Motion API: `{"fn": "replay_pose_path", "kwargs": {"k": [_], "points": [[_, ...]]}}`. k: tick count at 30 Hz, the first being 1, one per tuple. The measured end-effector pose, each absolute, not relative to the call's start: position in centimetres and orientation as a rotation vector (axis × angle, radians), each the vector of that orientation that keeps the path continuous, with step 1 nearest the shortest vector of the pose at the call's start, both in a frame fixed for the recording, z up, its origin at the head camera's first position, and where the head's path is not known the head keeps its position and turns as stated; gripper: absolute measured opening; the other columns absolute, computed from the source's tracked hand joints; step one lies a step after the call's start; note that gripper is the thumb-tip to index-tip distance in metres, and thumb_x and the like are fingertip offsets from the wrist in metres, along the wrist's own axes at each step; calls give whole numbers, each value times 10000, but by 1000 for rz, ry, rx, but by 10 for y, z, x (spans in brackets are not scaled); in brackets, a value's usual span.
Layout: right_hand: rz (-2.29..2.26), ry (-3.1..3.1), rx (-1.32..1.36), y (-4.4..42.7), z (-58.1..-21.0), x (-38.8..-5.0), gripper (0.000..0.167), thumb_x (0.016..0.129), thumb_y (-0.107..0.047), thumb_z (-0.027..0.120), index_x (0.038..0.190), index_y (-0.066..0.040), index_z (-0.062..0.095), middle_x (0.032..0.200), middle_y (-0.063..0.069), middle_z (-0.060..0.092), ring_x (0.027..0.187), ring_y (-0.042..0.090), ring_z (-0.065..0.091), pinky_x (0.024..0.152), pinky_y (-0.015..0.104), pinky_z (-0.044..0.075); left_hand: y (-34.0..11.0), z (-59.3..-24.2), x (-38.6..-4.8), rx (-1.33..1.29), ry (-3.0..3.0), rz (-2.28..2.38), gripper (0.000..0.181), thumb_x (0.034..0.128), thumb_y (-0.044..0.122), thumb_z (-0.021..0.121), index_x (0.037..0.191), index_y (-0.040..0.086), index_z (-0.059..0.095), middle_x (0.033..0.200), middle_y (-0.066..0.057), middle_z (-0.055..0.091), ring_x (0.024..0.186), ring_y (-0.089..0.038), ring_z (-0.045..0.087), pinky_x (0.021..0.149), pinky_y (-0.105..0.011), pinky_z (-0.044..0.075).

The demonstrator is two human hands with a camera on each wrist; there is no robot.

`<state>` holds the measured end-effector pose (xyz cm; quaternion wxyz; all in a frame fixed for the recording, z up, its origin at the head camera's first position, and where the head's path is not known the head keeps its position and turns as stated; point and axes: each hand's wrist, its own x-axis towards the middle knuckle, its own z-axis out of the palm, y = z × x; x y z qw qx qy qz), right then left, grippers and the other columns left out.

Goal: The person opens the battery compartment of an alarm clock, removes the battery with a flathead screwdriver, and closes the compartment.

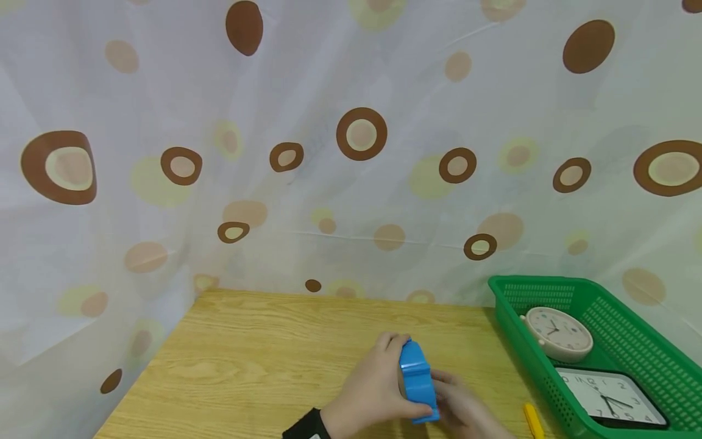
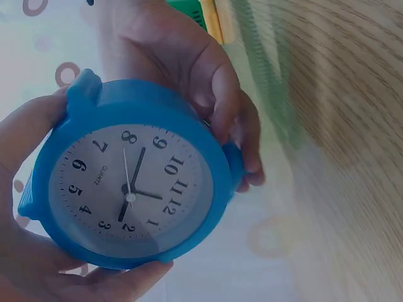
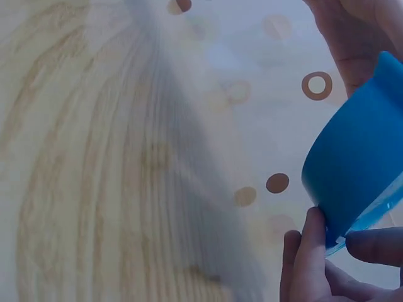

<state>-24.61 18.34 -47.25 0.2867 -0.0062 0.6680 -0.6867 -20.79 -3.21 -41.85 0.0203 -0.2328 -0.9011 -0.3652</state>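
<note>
A round blue alarm clock is held up above the wooden table, tilted. Its white dial with black numerals and hands shows in the left wrist view. My left hand grips the casing, fingers on the top edge and thumb at the bottom. Behind the clock is my right hand, partly hidden in the head view. In the right wrist view its thumb and fingers pinch the rear edge of the blue casing. What lies under those fingertips is hidden.
A green plastic basket stands at the right of the table. Inside it are a round white clock and a rectangular black-framed clock. A yellow stick-like object lies beside the basket. A patterned curtain hangs behind.
</note>
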Motion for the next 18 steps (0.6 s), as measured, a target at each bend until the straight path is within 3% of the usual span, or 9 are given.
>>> {"fn": "replay_pose_path", "kwargs": {"k": [3,7,13,18], "points": [[-1844,1801,-15,183,-469,-247,631,1120,-145,513,1560,225,253,1424,303,625,1100,160,711,1011,388,607,-39,-418,-207,-703,-2812,-1151,1046,766,501,949,1588,101,440,1537,-113,484,1250,-278,648,929,-314,609],[-1854,1856,-21,186,-467,-250,621,1097,-152,565,1545,208,330,1342,212,709,1081,160,740,992,378,622,-44,-418,-208,-678,-2824,-1169,1076,746,461,971,1588,75,422,1501,-108,538,1219,-270,659,907,-331,617],[-1868,2056,104,181,-462,-252,536,1086,-115,578,1507,182,429,1427,342,606,1091,206,731,936,399,644,-51,-424,-208,-654,-2820,-1096,1074,722,430,993,1559,39,446,1457,-104,613,1241,-263,670,965,-372,618],[-1867,2175,113,176,-458,-256,461,1057,-55,608,1447,172,516,1356,312,646,1063,195,727,889,391,654,-56,-432,-207,-622,-2829,-1084,1049,703,400,1011,1519,4,482,1435,-125,636,1270,-289,662,1017,-429,607]]}}
